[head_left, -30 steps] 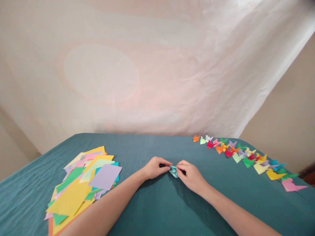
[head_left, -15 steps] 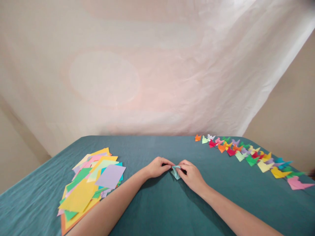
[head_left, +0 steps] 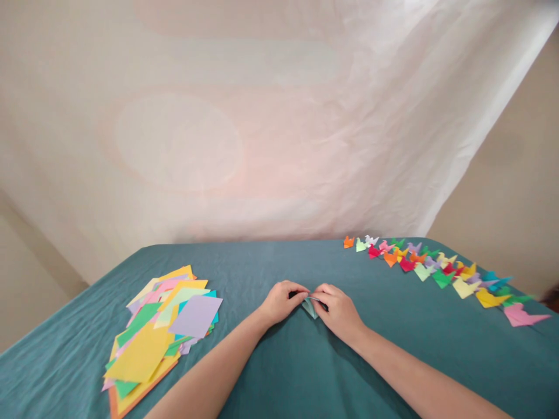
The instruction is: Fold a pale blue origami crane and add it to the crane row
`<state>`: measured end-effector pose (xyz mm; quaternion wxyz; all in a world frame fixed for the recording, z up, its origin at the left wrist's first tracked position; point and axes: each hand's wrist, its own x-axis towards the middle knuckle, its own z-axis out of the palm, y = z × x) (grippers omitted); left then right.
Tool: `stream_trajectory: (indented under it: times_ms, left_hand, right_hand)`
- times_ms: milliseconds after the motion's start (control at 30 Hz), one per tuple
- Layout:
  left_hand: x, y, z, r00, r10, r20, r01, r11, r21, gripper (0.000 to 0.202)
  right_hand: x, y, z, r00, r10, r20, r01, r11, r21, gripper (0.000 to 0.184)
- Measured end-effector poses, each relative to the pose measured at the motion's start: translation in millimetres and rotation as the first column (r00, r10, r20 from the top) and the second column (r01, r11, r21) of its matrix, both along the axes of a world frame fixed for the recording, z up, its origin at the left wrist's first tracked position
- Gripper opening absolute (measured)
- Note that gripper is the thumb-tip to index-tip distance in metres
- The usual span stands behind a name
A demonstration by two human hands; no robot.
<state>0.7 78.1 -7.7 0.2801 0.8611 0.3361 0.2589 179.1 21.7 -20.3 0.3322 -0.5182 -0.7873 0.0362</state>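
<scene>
A small light-blue folded paper [head_left: 310, 308] is held between my two hands, low over the middle of the table. My left hand [head_left: 282, 302] pinches its upper left edge with thumb and fingertips. From the other side, my right hand [head_left: 335, 306] grips its upper right part, thumb toward me. The fingers cover most of the upper edge. Below them the paper's lower part shows as a pointed, layered shape.
A spread pile of coloured paper squares [head_left: 144, 349] lies on the left of the dark green tablecloth [head_left: 271, 372]. Rows of small folded paper birds [head_left: 441, 278] run along the right side. Behind the table hangs a pale cloth [head_left: 279, 128].
My left thumb has closed in against the paper's upper edge, so less of the paper shows. The view has turned slightly; the pile and the birds lie as before.
</scene>
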Motion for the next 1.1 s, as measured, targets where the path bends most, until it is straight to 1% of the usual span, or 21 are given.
stream_trajectory:
  times_ms: [233,367,500,667,767,933,1100]
  left_hand:
    - [1.8,-3.3,-4.0,0.995,0.092,-0.029,-0.088,0.987,0.136,0.021]
    - [2.9,-4.2,-4.9,0.994,0.098,-0.042,-0.090,0.982,0.166,0.021]
    - [1.2,-1.8,-4.7,0.997,0.059,-0.050,-0.051,0.988,0.144,0.022]
    - [-6.1,4.8,-3.1,0.993,-0.108,-0.037,0.111,0.990,0.089,0.023]
    - [-9.7,8.1,-2.1,0.985,-0.168,-0.044,0.171,0.983,0.069,0.023]
    - [-10.5,10.3,-1.9,0.983,-0.172,-0.058,0.175,0.983,0.051,0.023]
    - [-7.1,10.1,-2.2,0.988,-0.153,-0.038,0.154,0.988,0.020,0.022]
  right_hand:
    - [0.6,0.3,-0.4,1.000,-0.016,0.017,0.016,1.000,0.002,0.018]
    - [-0.3,0.3,-0.4,1.000,-0.024,0.018,0.024,1.000,-0.004,0.018]
    - [0.3,0.6,-0.7,1.000,-0.025,0.014,0.025,1.000,-0.014,0.017]
    - [1.5,1.3,-1.7,1.000,-0.030,0.005,0.031,0.999,-0.030,0.017]
    - [1.7,1.5,-2.0,1.000,-0.025,0.005,0.025,0.999,-0.032,0.018]
    - [2.6,1.8,-2.2,1.000,-0.016,-0.010,0.015,0.999,-0.045,0.015]
    - [2.6,2.7,-1.9,0.997,0.022,-0.072,-0.029,0.995,-0.092,0.018]
